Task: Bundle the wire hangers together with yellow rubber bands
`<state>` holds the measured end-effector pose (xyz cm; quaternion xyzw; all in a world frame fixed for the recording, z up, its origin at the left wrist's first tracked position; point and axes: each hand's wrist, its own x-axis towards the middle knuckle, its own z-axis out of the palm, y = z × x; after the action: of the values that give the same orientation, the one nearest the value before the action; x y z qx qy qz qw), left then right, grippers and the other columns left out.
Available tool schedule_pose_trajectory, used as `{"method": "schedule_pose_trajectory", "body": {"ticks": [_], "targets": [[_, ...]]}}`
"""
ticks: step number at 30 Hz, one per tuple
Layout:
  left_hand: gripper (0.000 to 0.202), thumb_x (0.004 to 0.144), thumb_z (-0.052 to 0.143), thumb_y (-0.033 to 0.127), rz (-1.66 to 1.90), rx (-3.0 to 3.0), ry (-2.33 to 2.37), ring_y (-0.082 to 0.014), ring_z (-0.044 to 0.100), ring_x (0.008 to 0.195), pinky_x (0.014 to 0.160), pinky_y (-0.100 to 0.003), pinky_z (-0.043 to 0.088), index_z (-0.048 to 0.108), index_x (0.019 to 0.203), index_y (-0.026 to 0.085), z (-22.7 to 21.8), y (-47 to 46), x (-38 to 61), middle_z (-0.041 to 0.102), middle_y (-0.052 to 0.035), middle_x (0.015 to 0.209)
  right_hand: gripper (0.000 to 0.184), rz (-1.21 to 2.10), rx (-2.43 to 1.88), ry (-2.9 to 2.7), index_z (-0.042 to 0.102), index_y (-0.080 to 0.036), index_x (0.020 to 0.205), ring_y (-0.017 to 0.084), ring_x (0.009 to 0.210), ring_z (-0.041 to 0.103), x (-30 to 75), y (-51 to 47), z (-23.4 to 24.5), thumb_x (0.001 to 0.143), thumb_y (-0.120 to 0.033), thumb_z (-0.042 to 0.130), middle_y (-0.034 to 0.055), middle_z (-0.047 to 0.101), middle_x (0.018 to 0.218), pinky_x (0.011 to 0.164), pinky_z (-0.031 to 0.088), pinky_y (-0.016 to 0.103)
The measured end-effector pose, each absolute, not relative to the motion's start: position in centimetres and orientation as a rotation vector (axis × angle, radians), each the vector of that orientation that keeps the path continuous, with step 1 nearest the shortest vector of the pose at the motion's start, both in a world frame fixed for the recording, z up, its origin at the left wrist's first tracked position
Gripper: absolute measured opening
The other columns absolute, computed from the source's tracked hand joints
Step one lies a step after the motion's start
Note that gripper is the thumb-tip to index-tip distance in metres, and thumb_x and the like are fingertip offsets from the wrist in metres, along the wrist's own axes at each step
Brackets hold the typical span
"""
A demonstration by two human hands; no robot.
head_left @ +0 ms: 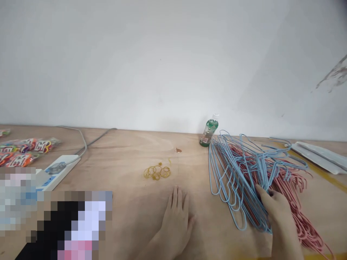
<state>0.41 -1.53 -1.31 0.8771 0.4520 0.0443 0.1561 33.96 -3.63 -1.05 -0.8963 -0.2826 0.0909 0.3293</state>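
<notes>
My left hand (176, 220) lies palm down on the wooden table, fingers stretched out, holding nothing. Just beyond its fingertips is a loose cluster of yellow rubber bands (152, 171). On the right, my right hand (280, 213) grips some blue clothes hangers (241, 173); its thumb shows at their near side and the other fingers are partly hidden. The blue hangers fan out in a tangled heap, hooks toward the right. Under and beside them spreads a pile of pink-red clothes hangers (306, 225).
A bottle with a green label (210, 133) stands near the wall behind the hangers. White flat packages (321, 157) lie at the far right. To the left are a power strip (63, 168) with cables and several colourful bagged items (23, 157). A brown scrap (178, 150) lies mid-table.
</notes>
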Motion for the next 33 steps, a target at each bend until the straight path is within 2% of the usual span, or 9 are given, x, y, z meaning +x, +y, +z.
{"method": "schedule_pose_trajectory", "body": {"ticks": [4,9,11,17,20,26,29,33], "targets": [[0.063,0.095,0.031,0.044,0.100,2.515,1.290,-0.0380,0.011,0.141,0.113,-0.056,0.023,0.030,0.146,0.008,-1.0,-1.6,0.5,0.020,-0.0226,0.152,0.059,0.209,-2.628,-0.733,0.068,-0.003,0.102,0.038,0.088,0.066,31.9,-3.1,-0.2,0.086,-0.051,0.037,0.0232,0.069,0.085,0.069,0.048,0.040],[0.061,0.095,0.033,0.044,0.108,2.511,1.294,-0.0372,0.012,0.141,0.113,-0.055,0.024,0.033,0.145,0.010,-0.9,-1.6,0.4,0.021,-0.0216,0.152,0.067,0.096,-2.654,-0.727,0.056,0.013,0.112,0.044,0.102,0.060,29.5,-2.7,-0.2,0.089,-0.046,0.032,0.0362,0.060,0.104,0.081,0.046,0.044],[0.060,0.095,0.034,0.044,0.118,2.512,1.296,-0.0370,0.013,0.141,0.113,-0.055,0.025,0.034,0.145,0.010,-0.9,-1.6,0.4,0.022,-0.0214,0.152,0.068,0.050,-2.647,-0.722,0.051,0.015,0.115,0.044,0.104,0.059,28.9,-2.7,-0.3,0.090,-0.045,0.033,0.0372,0.058,0.106,0.083,0.045,0.045],[0.060,0.095,0.033,0.044,0.105,2.540,1.289,-0.0372,0.013,0.141,0.113,-0.055,0.025,0.035,0.144,0.009,-1.0,-1.6,0.5,0.022,-0.0224,0.152,0.071,-0.028,-2.613,-0.698,0.043,0.011,0.122,0.043,0.101,0.060,27.7,-2.8,-0.5,0.087,-0.050,0.039,0.0365,0.052,0.111,0.079,0.047,0.046],[0.060,0.095,0.031,0.044,0.102,2.548,1.293,-0.0371,0.013,0.141,0.113,-0.054,0.025,0.035,0.144,0.009,-1.1,-1.6,0.5,0.021,-0.0224,0.152,0.073,-0.081,-2.548,-0.675,0.043,0.010,0.122,0.045,0.101,0.058,27.7,-2.7,-0.9,0.084,-0.052,0.041,0.0372,0.051,0.111,0.078,0.046,0.048],[0.060,0.095,0.033,0.043,0.071,2.552,1.291,-0.0379,0.014,0.141,0.113,-0.055,0.025,0.035,0.144,0.009,-0.9,-1.6,0.4,0.022,-0.0230,0.151,0.071,-0.360,-2.328,-0.796,0.043,0.013,0.122,0.046,0.106,0.052,26.9,-2.4,-2.9,0.077,-0.042,0.048,0.0369,0.054,0.105,0.090,0.040,0.054],[0.060,0.095,0.032,0.044,0.069,2.553,1.285,-0.0373,0.014,0.141,0.113,-0.055,0.026,0.035,0.144,0.010,-0.8,-1.6,0.4,0.021,-0.0226,0.152,0.070,-0.442,-2.248,-0.860,0.041,0.015,0.125,0.048,0.118,0.044,25.7,-2.1,-3.9,0.077,-0.035,0.046,0.0399,0.048,0.116,0.098,0.033,0.058],[0.060,0.096,0.029,0.045,0.080,2.549,1.282,-0.0362,0.013,0.141,0.113,-0.055,0.025,0.035,0.144,0.010,-0.8,-1.6,0.3,0.021,-0.0220,0.152,0.069,-0.411,-2.181,-0.962,0.032,0.017,0.132,0.047,0.132,0.028,24.2,-1.9,-4.5,0.081,-0.028,0.038,0.0419,0.031,0.134,0.104,0.026,0.058]]}}
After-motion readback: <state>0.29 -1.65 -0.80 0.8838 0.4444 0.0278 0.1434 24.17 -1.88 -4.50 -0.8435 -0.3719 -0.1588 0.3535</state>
